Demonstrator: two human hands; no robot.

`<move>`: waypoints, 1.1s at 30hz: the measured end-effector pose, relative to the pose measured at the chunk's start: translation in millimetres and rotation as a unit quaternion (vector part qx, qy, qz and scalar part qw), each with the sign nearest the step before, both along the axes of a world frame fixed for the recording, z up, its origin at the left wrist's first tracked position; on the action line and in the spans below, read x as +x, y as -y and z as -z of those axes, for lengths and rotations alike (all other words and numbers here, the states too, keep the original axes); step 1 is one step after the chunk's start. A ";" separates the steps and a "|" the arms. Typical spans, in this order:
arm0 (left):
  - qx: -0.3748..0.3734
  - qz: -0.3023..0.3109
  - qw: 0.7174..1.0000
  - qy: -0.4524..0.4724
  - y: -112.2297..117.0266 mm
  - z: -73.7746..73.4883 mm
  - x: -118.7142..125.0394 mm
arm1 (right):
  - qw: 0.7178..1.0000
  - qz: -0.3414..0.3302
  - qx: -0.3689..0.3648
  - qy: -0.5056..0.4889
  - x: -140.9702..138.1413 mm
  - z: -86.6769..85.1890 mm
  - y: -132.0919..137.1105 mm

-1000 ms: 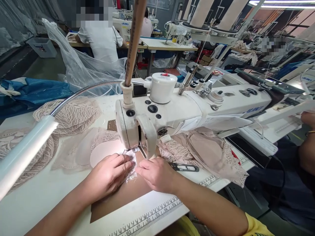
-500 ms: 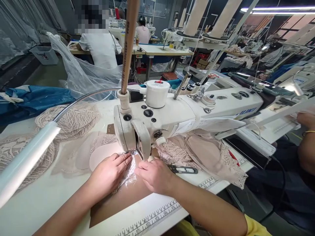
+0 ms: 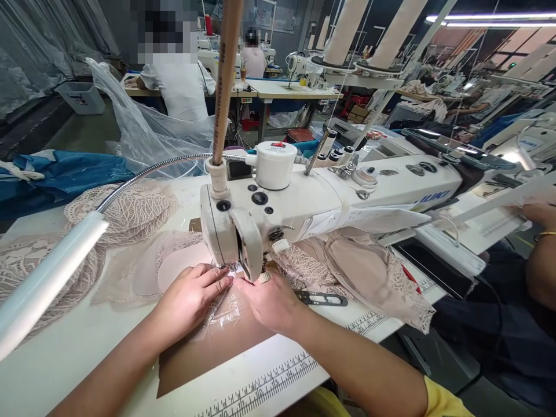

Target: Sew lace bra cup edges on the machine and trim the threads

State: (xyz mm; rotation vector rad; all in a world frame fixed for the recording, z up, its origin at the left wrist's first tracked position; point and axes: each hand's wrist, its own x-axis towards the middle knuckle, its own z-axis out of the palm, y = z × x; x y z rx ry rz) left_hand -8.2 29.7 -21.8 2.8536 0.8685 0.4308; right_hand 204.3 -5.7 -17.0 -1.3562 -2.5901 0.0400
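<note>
Under the head of a white sewing machine (image 3: 286, 202) lies a beige bra piece (image 3: 186, 269) with a smooth cup and lace edging. My left hand (image 3: 193, 295) rests on it just left of the needle area, fingers stretched out and pressing it down. On the other side my right hand (image 3: 271, 304) has its fingers curled, thumb and forefinger pinching the fabric edge close to the presser foot (image 3: 233, 267). The needle point itself is hidden by the machine head. Below my hands, a brown plate (image 3: 208, 362) covers part of the table.
Stacked beige lace pieces (image 3: 121, 208) lie at the left, more bra pieces (image 3: 360, 260) at the right. Thread snips (image 3: 324, 298) lie beside my right hand. A lit lamp tube (image 3: 52, 284) crosses the left side. A ruler strip (image 3: 269, 382) runs along the front edge.
My right hand has moved slightly forward, closer to the presser foot, with its thumb nearer my left fingertips. Less of the white lace strip shows between the hands. My left hand stays on the fabric.
</note>
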 end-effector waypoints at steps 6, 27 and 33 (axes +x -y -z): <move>-0.011 -0.025 1.000 -0.011 -6.4 0.7 -3.1 | 0.999 0.028 -0.003 -0.023 -1.3 -1.0 -2.1; -0.103 -0.081 0.988 -0.083 15.7 -33.2 -10.3 | 0.997 0.072 -0.011 -0.032 13.4 8.4 -3.8; -0.105 -0.068 0.991 -0.056 25.5 -32.2 4.4 | 0.998 0.043 0.001 -0.038 17.3 7.0 0.8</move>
